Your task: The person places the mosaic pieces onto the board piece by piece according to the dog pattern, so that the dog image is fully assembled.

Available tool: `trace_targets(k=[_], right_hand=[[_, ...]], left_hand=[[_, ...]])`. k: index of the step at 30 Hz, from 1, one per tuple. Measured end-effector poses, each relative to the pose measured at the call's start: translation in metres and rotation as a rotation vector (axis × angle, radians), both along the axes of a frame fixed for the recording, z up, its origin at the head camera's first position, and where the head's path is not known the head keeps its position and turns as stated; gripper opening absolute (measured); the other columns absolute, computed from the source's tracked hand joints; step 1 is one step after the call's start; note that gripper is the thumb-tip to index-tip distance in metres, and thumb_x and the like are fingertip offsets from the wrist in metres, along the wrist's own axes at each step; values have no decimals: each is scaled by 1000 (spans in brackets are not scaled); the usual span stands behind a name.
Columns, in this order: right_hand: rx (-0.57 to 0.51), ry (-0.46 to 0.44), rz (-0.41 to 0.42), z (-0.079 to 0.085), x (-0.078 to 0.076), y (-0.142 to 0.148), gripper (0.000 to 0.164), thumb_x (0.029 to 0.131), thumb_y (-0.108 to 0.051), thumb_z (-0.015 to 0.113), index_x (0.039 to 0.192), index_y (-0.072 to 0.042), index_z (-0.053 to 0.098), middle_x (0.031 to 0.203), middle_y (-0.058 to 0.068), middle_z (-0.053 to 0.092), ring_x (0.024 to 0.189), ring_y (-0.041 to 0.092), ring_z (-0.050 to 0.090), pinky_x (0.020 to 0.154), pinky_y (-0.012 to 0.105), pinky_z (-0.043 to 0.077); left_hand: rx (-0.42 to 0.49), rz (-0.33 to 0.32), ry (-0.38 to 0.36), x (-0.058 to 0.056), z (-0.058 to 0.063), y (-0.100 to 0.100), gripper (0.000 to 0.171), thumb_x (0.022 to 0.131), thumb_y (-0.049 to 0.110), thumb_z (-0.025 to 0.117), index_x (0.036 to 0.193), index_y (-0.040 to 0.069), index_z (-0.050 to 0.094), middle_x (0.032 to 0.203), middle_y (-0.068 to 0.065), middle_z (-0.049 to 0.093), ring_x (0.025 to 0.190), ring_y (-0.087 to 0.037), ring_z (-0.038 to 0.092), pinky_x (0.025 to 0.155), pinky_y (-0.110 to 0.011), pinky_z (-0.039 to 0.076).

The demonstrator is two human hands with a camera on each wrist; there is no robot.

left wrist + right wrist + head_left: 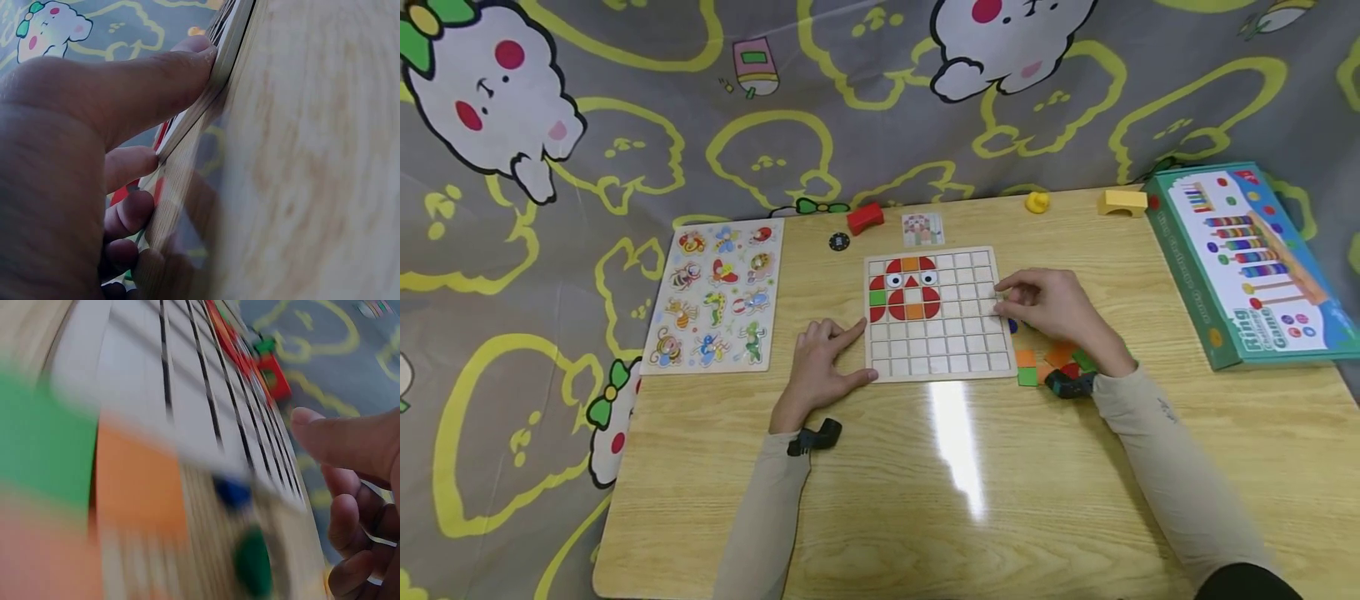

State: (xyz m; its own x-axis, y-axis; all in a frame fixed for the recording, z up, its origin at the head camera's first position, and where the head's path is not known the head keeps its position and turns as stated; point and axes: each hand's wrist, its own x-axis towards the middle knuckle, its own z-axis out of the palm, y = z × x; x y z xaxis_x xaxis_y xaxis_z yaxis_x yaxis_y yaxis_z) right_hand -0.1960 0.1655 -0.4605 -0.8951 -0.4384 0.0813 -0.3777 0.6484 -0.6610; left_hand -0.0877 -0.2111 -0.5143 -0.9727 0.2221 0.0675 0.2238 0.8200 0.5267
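Observation:
A square wooden grid board point(953, 342) lies on the table. Red, orange and green tiles and two eye tiles fill part of its upper left, making a face-like pattern point(913, 288). My left hand point(823, 367) touches the board's left side, thumb near the lower corner and index finger higher up; the left wrist view shows the thumb point(169, 78) against the board's edge. At the right edge is my right hand point(1048, 302), fingers bent and thumb apart, with no piece visible between them. Loose tiles point(1026, 377) lie below it, partly hidden by the wrist.
Behind the board lie a small picture card point(922, 229), a red block point(866, 218) and a black chip point(839, 242). An insect puzzle board point(715, 296) lies left. Toward the back right are a yellow duck point(1037, 202), a yellow arch block point(1122, 202) and a green game box point(1255, 267).

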Motion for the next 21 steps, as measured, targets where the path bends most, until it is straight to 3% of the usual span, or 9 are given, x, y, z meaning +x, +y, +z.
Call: trace_targets(k=[4,11,16,21], right_hand=[[65,-20,-59,2,6,39,25,83,-24,81,105,-11,75,80,-1,66,67,14,55,60,22,42],[159,-70,-84,6,23,87,29,84,-26,80,108,-11,75,86,0,67,70,11,56,63,23,41],[195,-101,-64,3,33,105,31,84,-23,80,111,-10,74,89,2,69,74,10,59,66,23,43],[186,-74,-69,-1,36,107,20,86,-18,78,104,-12,75,86,0,69,72,8,59,66,21,44]], left_hand=[[2,3,3,1,0,-1,83,76,64,73,148,34,46,102,2,46,90,-18,33,80,-35,24],[10,7,2,1,0,-2,83,76,63,73,148,33,46,101,2,46,89,-18,33,80,-36,24],[9,4,0,1,-1,-1,83,76,64,73,148,33,46,101,2,45,89,-19,33,80,-36,24],[10,0,4,0,-2,0,83,76,64,73,148,33,46,100,3,45,89,-18,33,80,-36,24]])
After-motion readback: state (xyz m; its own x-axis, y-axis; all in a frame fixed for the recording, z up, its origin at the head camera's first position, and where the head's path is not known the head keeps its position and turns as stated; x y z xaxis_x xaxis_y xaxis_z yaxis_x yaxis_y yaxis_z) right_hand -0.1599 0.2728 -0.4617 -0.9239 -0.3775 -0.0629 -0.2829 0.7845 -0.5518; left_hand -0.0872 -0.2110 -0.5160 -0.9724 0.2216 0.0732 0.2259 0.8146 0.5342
